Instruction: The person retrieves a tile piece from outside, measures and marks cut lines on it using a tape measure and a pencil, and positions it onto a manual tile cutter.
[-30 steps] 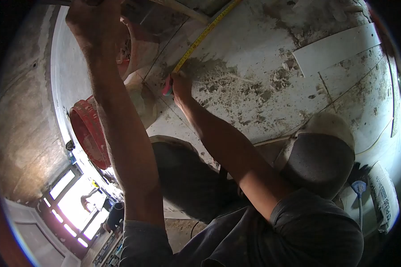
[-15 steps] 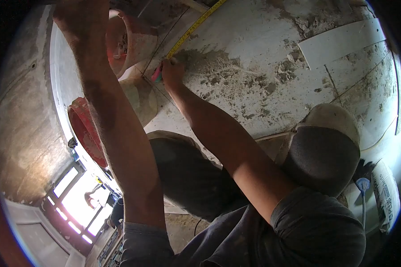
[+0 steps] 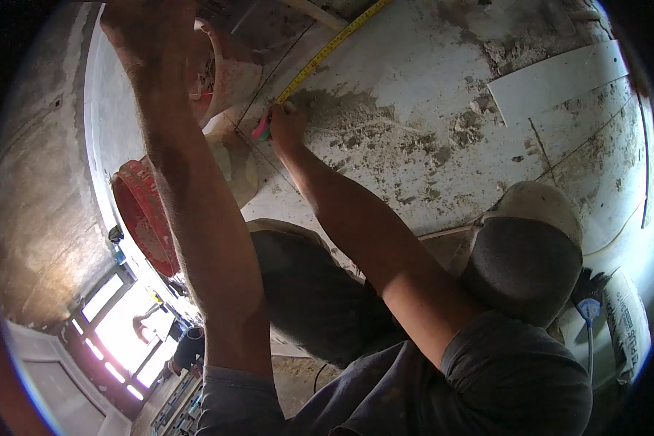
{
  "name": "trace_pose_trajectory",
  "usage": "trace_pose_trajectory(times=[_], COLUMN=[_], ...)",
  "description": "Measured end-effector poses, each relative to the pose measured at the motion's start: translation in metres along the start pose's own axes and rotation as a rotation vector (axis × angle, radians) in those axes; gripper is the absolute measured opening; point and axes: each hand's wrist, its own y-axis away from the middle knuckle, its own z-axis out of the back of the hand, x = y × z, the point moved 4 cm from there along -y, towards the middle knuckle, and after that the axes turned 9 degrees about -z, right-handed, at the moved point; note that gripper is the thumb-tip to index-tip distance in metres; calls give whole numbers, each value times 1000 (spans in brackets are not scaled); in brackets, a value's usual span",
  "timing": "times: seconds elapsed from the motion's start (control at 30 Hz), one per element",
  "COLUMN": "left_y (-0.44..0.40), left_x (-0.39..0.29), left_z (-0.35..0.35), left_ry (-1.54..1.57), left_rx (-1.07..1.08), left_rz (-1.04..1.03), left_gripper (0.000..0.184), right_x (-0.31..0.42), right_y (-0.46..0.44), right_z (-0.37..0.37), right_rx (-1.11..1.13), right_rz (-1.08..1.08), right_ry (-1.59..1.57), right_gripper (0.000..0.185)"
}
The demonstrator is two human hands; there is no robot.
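My right hand [image 3: 288, 125] is closed around a pink and green tape measure [image 3: 261, 129], low over the dirty pale floor [image 3: 385, 87]. From it the yellow blade [image 3: 327, 52] runs up and right, out past the top edge. My left hand [image 3: 147, 25] is raised at the top left, where the frame cuts it off; its fingers are hidden, and so is anything they might hold. Behind my left forearm stands a reddish, mortar-stained bucket [image 3: 236, 71].
A red bucket [image 3: 147, 218] lies tilted at the left. Smeared mortar and crumbs cover the floor. At the upper right lies a white board [image 3: 559, 81]; at the lower right are a blue-headed tool [image 3: 589, 311] and a printed bag [image 3: 626, 320]. A bright window [image 3: 127, 327] shows lower left.
My right hand, with the tape measure, has shifted slightly left since the first frame. My left hand went further out at the top, then came partly back. The camera view has also wobbled.
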Motion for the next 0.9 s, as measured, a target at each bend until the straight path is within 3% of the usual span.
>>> trace_pose_trajectory(times=[0.1,0.2,0.3,0.4,0.5,0.6,0.7,0.8,0.9], left_y=[0,9,8,3,0,-7,-8,-2,5], left_x=[2,-16,-14,-11,-8,0,-1,-9,20], left_z=[1,-4,-4,-3,0,7,11,25,30], left_ry=[17,19,45,24,-28,-167,-318,7,-169], left_rx=[-14,-9,-24,-22,-13,33,112,-49,-145], left_rz=[-4,-76,-59,-43,-8,76,196,12,-108], left_gripper=[41,40,40,40,41,41,42,42,40], right_x=[-6,11,26,22,17,35,6,18,32], right_y=[-6,9,24,19,21,62,73,111,120], right_z=[0,2,7,4,11,26,64,101,143], right_rx=[-67,30,-29,13,-13,255,195,97,7], right_rz=[71,28,26,24,-56,8,17,32,75], right_ry=[70,14,199,92,201,-95,108,215,148], right_gripper=[18,18,19,17,17,17,20,19,16])
